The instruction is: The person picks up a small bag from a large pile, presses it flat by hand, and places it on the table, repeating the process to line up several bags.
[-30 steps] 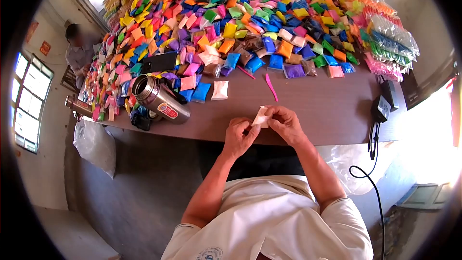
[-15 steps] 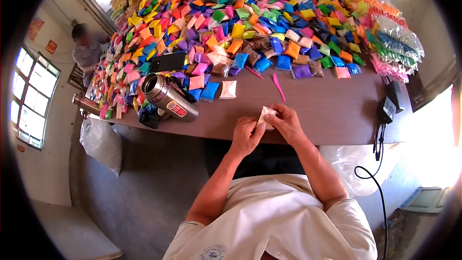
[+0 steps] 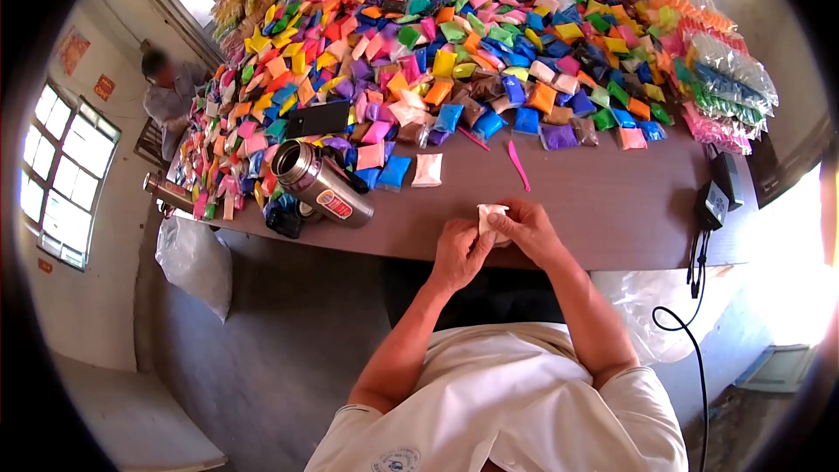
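Between my two hands, close to the table's front edge, is a small white packet (image 3: 492,218). My left hand (image 3: 460,252) pinches its left side, fingers curled and thumb pressed on it. On its other side my right hand (image 3: 530,232) is closed with the thumb over the packet's front. Part of the packet is hidden behind my fingers. Beyond my hands lie a pink plastic knife-like tool (image 3: 519,166) and another white packet (image 3: 426,170) flat on the tabletop.
A large heap of colourful packets (image 3: 454,44) covers the back of the brown table (image 3: 594,201). An open steel flask (image 3: 323,183) and a black phone (image 3: 317,120) are at left. Black power adapters (image 3: 712,205) with cables stand right. Another person (image 3: 172,92) is at far left.
The whole view has shifted slightly, so the table and heap appear a little lower and further right. Both hands still hold the white packet, with the fingers slightly rearranged.
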Demonstrator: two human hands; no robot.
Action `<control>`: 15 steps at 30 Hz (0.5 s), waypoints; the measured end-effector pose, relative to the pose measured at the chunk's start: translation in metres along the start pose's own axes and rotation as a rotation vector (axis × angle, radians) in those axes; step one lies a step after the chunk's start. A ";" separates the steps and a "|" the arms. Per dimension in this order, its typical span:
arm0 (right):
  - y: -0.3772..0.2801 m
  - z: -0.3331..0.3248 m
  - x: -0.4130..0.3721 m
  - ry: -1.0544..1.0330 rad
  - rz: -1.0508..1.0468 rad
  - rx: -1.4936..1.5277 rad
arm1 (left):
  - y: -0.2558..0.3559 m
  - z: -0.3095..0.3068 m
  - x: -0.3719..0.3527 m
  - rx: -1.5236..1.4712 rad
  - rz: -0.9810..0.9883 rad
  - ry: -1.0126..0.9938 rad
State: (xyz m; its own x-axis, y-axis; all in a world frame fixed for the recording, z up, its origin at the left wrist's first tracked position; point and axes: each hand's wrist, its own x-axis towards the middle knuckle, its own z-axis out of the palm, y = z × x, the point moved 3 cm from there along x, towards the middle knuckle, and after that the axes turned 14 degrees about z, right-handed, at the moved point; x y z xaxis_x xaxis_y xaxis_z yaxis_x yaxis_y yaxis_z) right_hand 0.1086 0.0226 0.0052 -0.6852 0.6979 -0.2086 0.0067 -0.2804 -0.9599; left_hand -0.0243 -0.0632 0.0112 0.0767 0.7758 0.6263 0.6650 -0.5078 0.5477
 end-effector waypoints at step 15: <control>0.003 0.002 -0.006 -0.051 -0.050 0.014 | 0.002 -0.002 -0.002 -0.069 -0.075 -0.089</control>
State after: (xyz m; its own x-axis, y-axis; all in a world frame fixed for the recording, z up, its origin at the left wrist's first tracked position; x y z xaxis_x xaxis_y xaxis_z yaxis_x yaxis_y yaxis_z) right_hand 0.1117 0.0160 0.0037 -0.7206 0.6769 -0.1503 -0.0381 -0.2551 -0.9662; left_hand -0.0249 -0.0665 0.0125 0.0964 0.8412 0.5320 0.6192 -0.4692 0.6296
